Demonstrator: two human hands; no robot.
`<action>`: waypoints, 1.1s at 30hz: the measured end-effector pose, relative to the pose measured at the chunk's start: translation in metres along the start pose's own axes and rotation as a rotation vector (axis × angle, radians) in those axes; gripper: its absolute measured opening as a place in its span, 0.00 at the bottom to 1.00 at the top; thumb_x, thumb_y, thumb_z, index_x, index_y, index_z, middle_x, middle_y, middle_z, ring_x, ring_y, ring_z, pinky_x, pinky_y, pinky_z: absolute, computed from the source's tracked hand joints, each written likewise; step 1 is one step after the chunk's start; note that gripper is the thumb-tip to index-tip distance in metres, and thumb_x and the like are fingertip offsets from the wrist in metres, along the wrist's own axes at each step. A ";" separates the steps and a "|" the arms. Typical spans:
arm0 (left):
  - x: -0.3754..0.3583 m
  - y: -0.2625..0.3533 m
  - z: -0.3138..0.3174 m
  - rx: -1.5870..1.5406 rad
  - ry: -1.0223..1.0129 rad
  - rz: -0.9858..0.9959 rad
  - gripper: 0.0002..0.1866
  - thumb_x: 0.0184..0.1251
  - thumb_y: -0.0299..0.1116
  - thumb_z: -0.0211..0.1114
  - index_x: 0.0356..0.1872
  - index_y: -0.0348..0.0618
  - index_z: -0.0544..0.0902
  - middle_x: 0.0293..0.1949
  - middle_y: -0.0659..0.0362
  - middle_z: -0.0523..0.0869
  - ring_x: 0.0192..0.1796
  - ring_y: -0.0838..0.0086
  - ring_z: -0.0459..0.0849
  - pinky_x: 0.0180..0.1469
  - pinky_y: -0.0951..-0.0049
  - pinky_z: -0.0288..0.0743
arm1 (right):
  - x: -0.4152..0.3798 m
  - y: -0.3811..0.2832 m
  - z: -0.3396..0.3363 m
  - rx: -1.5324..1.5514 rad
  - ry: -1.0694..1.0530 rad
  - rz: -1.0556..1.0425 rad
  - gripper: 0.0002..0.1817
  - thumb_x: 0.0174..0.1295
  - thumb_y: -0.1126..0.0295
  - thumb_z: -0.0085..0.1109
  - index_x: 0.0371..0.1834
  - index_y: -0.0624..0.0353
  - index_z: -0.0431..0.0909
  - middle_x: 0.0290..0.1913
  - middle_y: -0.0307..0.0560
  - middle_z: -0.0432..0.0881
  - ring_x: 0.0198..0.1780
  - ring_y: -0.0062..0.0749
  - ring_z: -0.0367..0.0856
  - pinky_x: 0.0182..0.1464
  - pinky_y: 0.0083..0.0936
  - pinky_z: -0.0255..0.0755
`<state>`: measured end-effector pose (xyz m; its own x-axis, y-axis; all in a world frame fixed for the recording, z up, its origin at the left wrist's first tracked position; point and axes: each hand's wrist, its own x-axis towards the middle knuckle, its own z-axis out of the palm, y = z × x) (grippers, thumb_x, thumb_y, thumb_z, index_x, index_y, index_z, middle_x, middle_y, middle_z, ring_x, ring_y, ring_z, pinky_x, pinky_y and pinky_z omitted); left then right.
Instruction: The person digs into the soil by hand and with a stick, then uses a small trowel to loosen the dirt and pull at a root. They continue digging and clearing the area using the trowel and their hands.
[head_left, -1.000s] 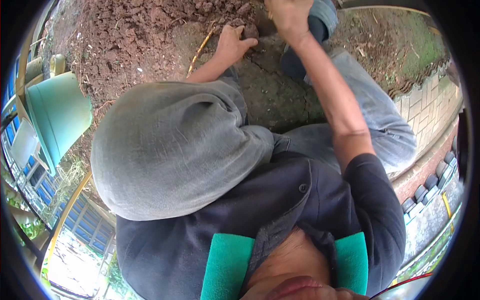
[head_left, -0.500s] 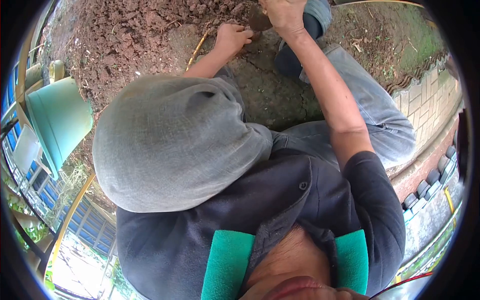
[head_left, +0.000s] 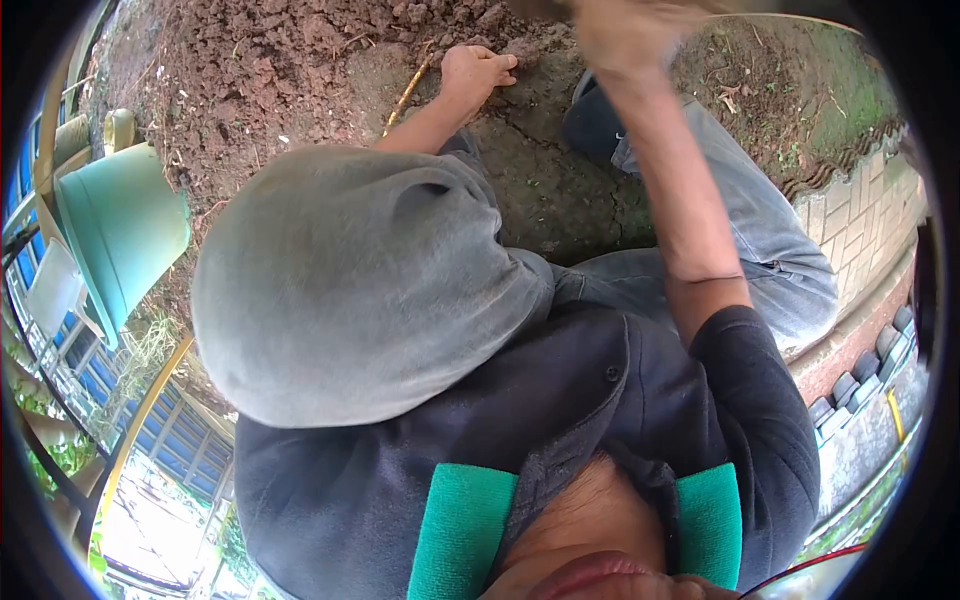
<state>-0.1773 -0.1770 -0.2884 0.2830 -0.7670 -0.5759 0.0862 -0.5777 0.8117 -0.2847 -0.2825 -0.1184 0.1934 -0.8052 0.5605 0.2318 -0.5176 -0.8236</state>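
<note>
My left hand [head_left: 477, 75] rests low over the soil [head_left: 270, 80], its fingers curled and pressed together; what they pinch, if anything, I cannot make out. Beside that wrist lies a thin yellowish stick [head_left: 410, 95]. Up at the top edge, my right hand [head_left: 632, 38] is smeared by motion and closed around a tool. A dark brown part of this tool [head_left: 545, 8] shows to the left of the fist, cut off by the frame. Bare, cracked ground [head_left: 550, 190] lies below both hands, between my legs.
My grey-trousered knee [head_left: 350, 290] bulges in front of the left arm. A dark shoe [head_left: 592, 122] stands near the right forearm. A light green pot [head_left: 125, 230] leans at the left. Paving bricks [head_left: 850, 225] border the ground at right, with several dark pots [head_left: 865, 365] beyond.
My right hand has swung up and to the right, lifting the tool's blade away from the ground by the left fingers. My left hand has shifted slightly right in view.
</note>
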 end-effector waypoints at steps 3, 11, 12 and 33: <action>0.029 -0.003 -0.003 0.027 0.005 0.085 0.10 0.56 0.27 0.70 0.23 0.30 0.81 0.25 0.52 0.83 0.27 0.68 0.86 0.27 0.73 0.80 | -0.017 0.049 -0.005 -0.097 0.120 0.299 0.12 0.62 0.65 0.63 0.28 0.63 0.78 0.20 0.38 0.77 0.18 0.18 0.67 0.21 0.20 0.63; 0.001 0.004 0.001 0.046 0.025 -0.018 0.10 0.56 0.25 0.69 0.26 0.25 0.80 0.25 0.50 0.83 0.27 0.65 0.86 0.26 0.72 0.82 | 0.025 -0.033 0.001 0.135 0.156 0.161 0.09 0.63 0.69 0.61 0.27 0.62 0.78 0.18 0.38 0.76 0.13 0.14 0.63 0.15 0.17 0.58; 0.008 0.000 -0.001 -0.013 0.021 -0.007 0.10 0.56 0.25 0.69 0.27 0.25 0.80 0.25 0.49 0.83 0.27 0.65 0.86 0.26 0.72 0.82 | 0.031 -0.040 0.006 0.192 0.152 0.007 0.09 0.63 0.69 0.61 0.27 0.62 0.78 0.18 0.38 0.76 0.13 0.15 0.63 0.15 0.17 0.58; 0.001 -0.013 -0.012 -0.123 0.057 -0.049 0.06 0.54 0.18 0.65 0.21 0.26 0.80 0.27 0.49 0.82 0.26 0.65 0.83 0.31 0.67 0.85 | -0.041 0.059 -0.012 0.093 0.057 0.646 0.07 0.63 0.71 0.60 0.32 0.65 0.80 0.22 0.43 0.79 0.16 0.20 0.71 0.19 0.20 0.69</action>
<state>-0.1670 -0.1672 -0.2986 0.3289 -0.7193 -0.6118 0.2164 -0.5732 0.7903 -0.2904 -0.2830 -0.1911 0.2707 -0.9612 -0.0527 0.1678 0.1010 -0.9806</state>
